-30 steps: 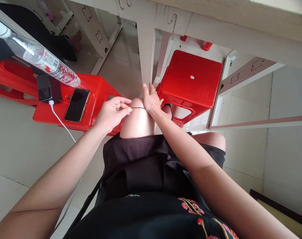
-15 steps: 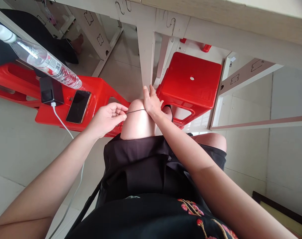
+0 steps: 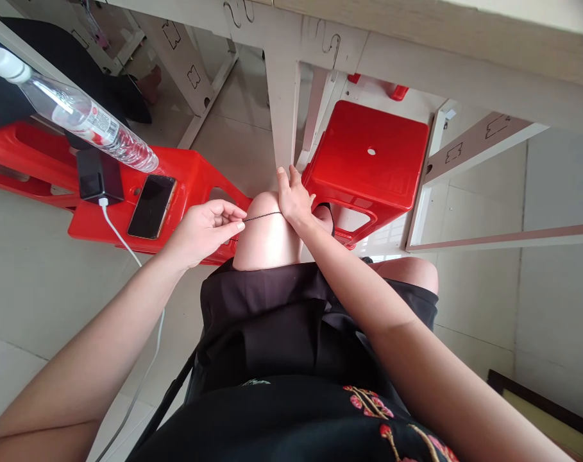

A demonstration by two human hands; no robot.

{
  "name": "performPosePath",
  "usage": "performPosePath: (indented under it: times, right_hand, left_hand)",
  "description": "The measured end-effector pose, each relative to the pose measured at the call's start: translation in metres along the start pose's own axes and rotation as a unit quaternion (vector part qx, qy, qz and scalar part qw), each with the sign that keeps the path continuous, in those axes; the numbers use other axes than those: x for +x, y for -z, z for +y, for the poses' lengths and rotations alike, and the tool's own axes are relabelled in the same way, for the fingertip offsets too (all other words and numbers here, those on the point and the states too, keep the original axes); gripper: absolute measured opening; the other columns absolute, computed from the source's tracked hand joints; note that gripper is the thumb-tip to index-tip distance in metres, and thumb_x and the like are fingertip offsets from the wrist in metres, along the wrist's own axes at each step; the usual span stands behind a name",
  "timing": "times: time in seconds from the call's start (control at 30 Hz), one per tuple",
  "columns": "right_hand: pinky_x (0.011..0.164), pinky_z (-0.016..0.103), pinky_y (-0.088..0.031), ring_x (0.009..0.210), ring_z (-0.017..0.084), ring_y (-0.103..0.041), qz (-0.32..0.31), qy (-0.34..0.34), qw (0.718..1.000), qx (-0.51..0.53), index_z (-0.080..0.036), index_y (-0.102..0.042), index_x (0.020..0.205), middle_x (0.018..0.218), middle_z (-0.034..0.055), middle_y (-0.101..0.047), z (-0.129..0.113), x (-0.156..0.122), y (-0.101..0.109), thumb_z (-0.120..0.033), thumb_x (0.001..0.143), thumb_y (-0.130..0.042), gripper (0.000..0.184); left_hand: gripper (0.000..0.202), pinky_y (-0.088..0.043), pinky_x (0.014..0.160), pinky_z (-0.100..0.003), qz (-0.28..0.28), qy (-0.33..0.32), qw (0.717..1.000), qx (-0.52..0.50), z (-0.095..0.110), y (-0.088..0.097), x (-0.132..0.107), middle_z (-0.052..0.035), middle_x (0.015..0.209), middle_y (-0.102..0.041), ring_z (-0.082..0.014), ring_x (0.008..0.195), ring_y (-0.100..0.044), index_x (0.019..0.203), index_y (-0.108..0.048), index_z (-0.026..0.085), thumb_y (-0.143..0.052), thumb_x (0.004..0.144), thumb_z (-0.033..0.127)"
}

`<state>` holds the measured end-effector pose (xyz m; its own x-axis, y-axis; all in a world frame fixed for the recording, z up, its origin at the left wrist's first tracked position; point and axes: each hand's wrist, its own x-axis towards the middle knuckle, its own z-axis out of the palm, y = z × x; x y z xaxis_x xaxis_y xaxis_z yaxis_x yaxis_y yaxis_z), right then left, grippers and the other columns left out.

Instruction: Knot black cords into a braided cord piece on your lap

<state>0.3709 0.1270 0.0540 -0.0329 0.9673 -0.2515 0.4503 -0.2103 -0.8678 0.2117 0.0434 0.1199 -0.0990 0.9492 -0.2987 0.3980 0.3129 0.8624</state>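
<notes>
A red plastic stool [image 3: 365, 154] stands just beyond the spread fingers of the right hand [image 3: 295, 199], which are pressed on a bare knee [image 3: 265, 234] so that it is steadied. A thin black cord [image 3: 262, 217] lies across the knee, pinched between the fingertips [image 3: 236, 224] of the left hand [image 3: 204, 234] and held taut toward the right fingers.

It looked like a plain indoor workroom, with a pale tiled floor [image 3: 50, 289], a white slotted table frame [image 3: 281, 96] and red plastic stools [image 3: 358, 167].
</notes>
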Motion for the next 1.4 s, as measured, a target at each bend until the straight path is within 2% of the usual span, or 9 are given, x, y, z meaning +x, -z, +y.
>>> performPosePath:
  times: [0.2,0.37,0.47,0.6,0.77,1.13,1.4]
  right_hand:
    - [0.111,0.062,0.003,0.139,0.031,-0.028,0.0,-0.003,1.0,0.003,-0.02,-0.031,0.142,0.147,0.0075,-0.039,0.0,0.0,0.0,-0.064,0.088,-0.021,0.07]
    - [0.11,0.062,0.006,0.139,0.03,-0.028,0.004,-0.007,1.0,0.006,-0.02,-0.032,0.141,0.147,0.0085,-0.038,0.002,0.003,-0.002,-0.063,0.089,-0.022,0.069]
    - [0.11,0.062,0.006,0.138,0.03,-0.029,0.003,-0.006,1.0,0.011,-0.02,-0.032,0.141,0.147,0.0083,-0.038,0.002,0.003,-0.002,-0.062,0.089,-0.022,0.068]
    - [0.111,0.061,0.007,0.139,0.03,-0.028,0.005,-0.003,1.0,0.018,-0.019,-0.033,0.141,0.147,0.0079,-0.037,0.002,0.001,-0.001,-0.062,0.089,-0.022,0.068]
    - [0.11,0.061,0.007,0.138,0.03,-0.028,0.003,-0.007,1.0,0.014,-0.017,-0.033,0.141,0.146,0.0076,-0.039,0.001,0.001,-0.002,-0.06,0.09,-0.023,0.067]
    - [0.111,0.061,0.003,0.136,0.031,-0.034,0.008,-0.014,1.0,0.003,-0.019,-0.034,0.14,0.145,0.0074,-0.041,0.0,0.001,-0.001,-0.059,0.09,-0.024,0.065]
    - [0.112,0.057,0.003,0.137,0.029,-0.031,0.002,-0.017,1.0,0.006,-0.016,-0.034,0.14,0.143,0.0098,-0.043,0.0,0.0,-0.002,-0.056,0.091,-0.025,0.064]
  left_hand:
    - [0.02,-0.049,0.057,-0.022,-0.001,0.037,0.999,-0.027,0.006,-0.001,0.001,-0.0015,0.07,-0.065,-0.0117,0.063,-0.062,0.096,-0.06,0.017,-0.062,0.076,0.02]
    - [0.012,-0.041,0.049,-0.018,-0.011,0.075,0.996,-0.05,0.011,-0.001,-0.001,-0.0016,0.068,-0.063,-0.008,0.056,-0.056,0.088,-0.06,0.016,-0.054,0.082,0.024]
    - [0.012,-0.043,0.053,-0.019,-0.025,0.06,0.997,-0.038,0.011,0.002,-0.002,-0.003,0.075,-0.065,-0.0085,0.061,-0.057,0.082,-0.064,0.015,-0.061,0.078,0.026]
    - [0.016,-0.048,0.062,-0.021,-0.007,0.031,0.999,-0.016,0.01,0.005,-0.002,-0.0015,0.077,-0.065,-0.0106,0.069,-0.06,0.083,-0.065,0.017,-0.069,0.068,0.019]
    - [0.017,-0.046,0.056,-0.021,-0.012,0.049,0.999,-0.018,0.009,0.004,0.0,-0.0003,0.072,-0.062,-0.0102,0.064,-0.058,0.09,-0.061,0.017,-0.064,0.073,0.018]
    - [0.013,-0.043,0.056,-0.022,-0.005,0.061,0.997,-0.046,0.002,0.001,0.004,0.0016,0.064,-0.056,-0.0093,0.058,-0.052,0.095,-0.056,0.018,-0.053,0.083,0.021]
    - [0.012,-0.038,0.049,-0.02,-0.012,0.104,0.982,-0.155,0.008,0.009,0.002,0.0013,0.059,-0.053,-0.0093,0.054,-0.05,0.091,-0.057,0.018,-0.048,0.087,0.025]
